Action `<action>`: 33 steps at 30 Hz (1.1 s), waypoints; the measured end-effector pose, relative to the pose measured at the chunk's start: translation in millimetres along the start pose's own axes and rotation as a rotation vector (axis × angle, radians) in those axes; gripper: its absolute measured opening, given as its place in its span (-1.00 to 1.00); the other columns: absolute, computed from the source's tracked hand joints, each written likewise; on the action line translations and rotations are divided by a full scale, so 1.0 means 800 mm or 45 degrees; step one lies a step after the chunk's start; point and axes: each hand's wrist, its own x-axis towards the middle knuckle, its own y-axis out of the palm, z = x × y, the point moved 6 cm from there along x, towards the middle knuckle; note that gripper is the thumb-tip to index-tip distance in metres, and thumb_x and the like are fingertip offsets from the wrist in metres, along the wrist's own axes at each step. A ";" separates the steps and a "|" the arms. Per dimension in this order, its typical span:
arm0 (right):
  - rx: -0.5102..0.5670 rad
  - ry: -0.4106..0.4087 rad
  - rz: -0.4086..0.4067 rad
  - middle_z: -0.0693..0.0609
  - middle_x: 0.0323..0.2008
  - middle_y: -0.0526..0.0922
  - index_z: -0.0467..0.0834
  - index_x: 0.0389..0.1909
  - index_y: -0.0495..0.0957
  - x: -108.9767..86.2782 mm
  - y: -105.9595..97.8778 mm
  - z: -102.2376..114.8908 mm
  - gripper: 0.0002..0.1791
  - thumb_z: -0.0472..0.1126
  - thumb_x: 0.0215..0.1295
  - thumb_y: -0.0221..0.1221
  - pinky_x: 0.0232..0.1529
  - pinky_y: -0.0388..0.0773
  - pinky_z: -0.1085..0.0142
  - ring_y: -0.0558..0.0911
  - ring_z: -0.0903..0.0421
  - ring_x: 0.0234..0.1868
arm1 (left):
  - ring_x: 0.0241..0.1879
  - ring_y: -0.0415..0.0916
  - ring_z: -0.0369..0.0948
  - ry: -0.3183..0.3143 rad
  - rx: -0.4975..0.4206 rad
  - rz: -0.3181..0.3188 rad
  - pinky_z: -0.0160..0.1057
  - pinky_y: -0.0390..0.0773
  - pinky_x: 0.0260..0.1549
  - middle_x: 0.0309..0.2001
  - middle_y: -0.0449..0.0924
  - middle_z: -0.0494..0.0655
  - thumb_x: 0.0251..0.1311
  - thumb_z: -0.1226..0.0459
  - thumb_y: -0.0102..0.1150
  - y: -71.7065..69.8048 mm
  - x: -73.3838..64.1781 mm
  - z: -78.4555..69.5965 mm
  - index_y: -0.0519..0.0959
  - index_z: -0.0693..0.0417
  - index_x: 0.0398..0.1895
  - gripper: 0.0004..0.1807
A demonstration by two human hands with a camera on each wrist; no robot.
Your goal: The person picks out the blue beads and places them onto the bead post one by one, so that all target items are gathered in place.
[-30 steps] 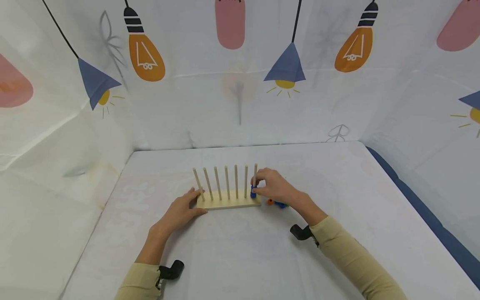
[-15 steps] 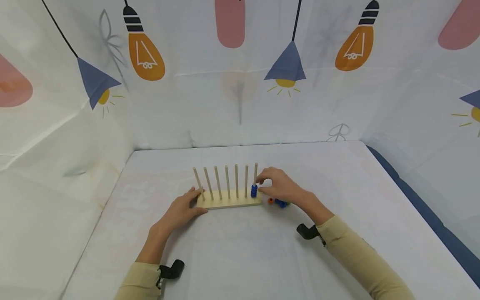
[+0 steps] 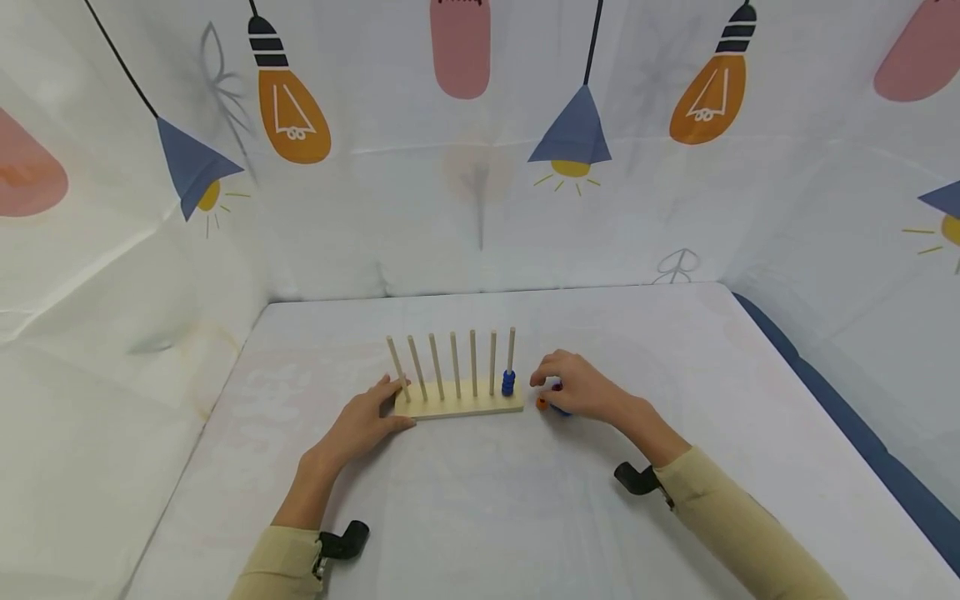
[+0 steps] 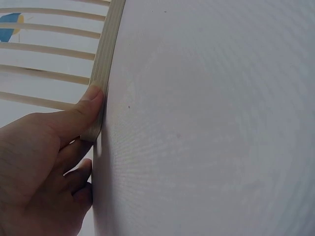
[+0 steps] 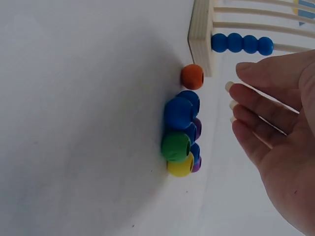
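A wooden peg stand with several upright pegs rests on the table. Blue beads are stacked on its rightmost peg, several of them in the right wrist view. My left hand grips the stand's left end, thumb along the front edge in the left wrist view. My right hand hovers over loose beads right of the stand, holding nothing, fingers loosely bent and apart from the thumb. Among those beads are an orange bead, a green bead, a yellow bead and several blue beads.
The white-covered table extends around the stand. Behind it hangs a white cloth printed with lamps and bulbs. Purple beads show partly behind the loose blue ones. Dark camera mounts sit on both wrists.
My right hand has let go of the blue bead on the rightmost peg and moved right, over the loose beads. The left hand and the stand have stayed in place.
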 end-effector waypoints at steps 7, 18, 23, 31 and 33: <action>-0.137 -0.060 -0.010 0.09 -0.31 0.69 -0.14 -0.29 0.74 -0.014 0.002 0.000 -0.85 -0.40 0.14 0.32 -0.17 0.55 0.27 0.55 0.15 -0.20 | 0.55 -0.04 0.19 0.004 -0.007 -0.001 0.27 0.10 0.45 0.57 -0.03 0.21 0.19 0.00 0.35 0.000 0.000 0.001 0.24 -0.02 0.52 -0.15; -0.216 -0.054 0.038 0.12 -0.34 0.65 -0.13 -0.30 0.74 -0.018 0.010 0.000 -0.83 -0.42 0.11 0.34 -0.19 0.56 0.27 0.53 0.19 -0.23 | 0.55 -0.04 0.18 0.008 -0.017 -0.009 0.26 0.10 0.46 0.57 -0.03 0.20 0.19 0.00 0.36 0.000 -0.002 0.001 0.23 -0.02 0.52 -0.14; -0.235 -0.050 0.040 0.12 -0.33 0.67 -0.12 -0.30 0.73 -0.018 0.012 -0.002 -0.82 -0.42 0.10 0.36 -0.15 0.58 0.25 0.53 0.19 -0.21 | 0.55 -0.03 0.18 -0.004 -0.007 -0.007 0.26 0.11 0.45 0.58 -0.04 0.19 0.19 -0.02 0.35 0.002 -0.002 0.002 0.22 -0.04 0.53 -0.13; -0.271 -0.071 0.033 0.11 -0.29 0.69 -0.10 -0.28 0.72 -0.018 0.014 -0.004 -0.81 -0.42 0.11 0.35 -0.12 0.58 0.22 0.54 0.18 -0.19 | 0.55 -0.03 0.18 -0.008 -0.015 -0.010 0.26 0.11 0.45 0.58 -0.03 0.18 0.18 -0.02 0.36 0.002 -0.001 0.003 0.24 -0.05 0.52 -0.13; -0.278 -0.070 0.033 0.11 -0.28 0.69 -0.10 -0.26 0.72 -0.017 0.015 -0.004 -0.80 -0.42 0.12 0.35 -0.11 0.58 0.22 0.54 0.18 -0.18 | 0.55 -0.03 0.18 -0.005 -0.013 -0.010 0.27 0.11 0.45 0.57 -0.03 0.19 0.18 -0.02 0.36 0.002 0.000 0.003 0.24 -0.04 0.52 -0.13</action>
